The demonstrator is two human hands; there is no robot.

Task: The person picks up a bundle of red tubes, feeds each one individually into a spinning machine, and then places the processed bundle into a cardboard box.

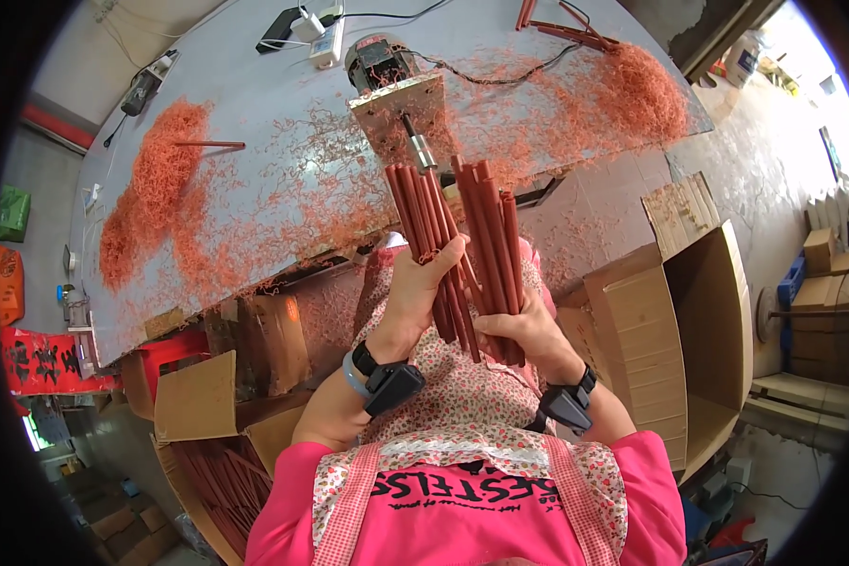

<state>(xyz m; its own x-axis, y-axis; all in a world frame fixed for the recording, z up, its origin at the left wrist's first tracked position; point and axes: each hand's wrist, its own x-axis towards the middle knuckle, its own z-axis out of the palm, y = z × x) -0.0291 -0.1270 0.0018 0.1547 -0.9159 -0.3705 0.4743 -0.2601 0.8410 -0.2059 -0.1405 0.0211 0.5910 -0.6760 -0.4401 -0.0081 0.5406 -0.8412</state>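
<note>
My left hand is closed round a bundle of slim reddish-brown rods, which leans up toward the table. In my right hand is a second bundle of like rods, gripped near its lower end. The two bundles stand side by side in front of my apron, their lower parts close together. Just beyond their upper ends is a motor with a metal plate and a shiny metal chuck pointing toward me. What the rods are made of, I cannot tell.
Curly red shavings cover the grey table, heaped in a left pile and a right pile. One loose rod lies by the left pile. An open carton stands at my right; another box of rods is at lower left.
</note>
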